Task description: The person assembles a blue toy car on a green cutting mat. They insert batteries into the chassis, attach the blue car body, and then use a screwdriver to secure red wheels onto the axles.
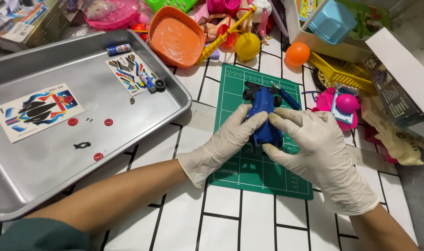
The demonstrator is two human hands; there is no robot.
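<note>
While gloved, hands on blue toy car

Bare tiles near cutting mat; toy pile blocks behind, tray left

Two sticker sheets are seen in the metal tray. The larger sheet, rectangular and white with blue, black, red and orange shapes, lies flat at the tray's left. The smaller sheet, similarly coloured, lies tilted near the tray's far right corner, with a battery resting on it. A printed carton, white, blue and orange, is shown at the top left, beyond the tray. A long box, white on top with a dark printed side, lies at the right edge. A white open box is placed at top right, holding toys.
</note>
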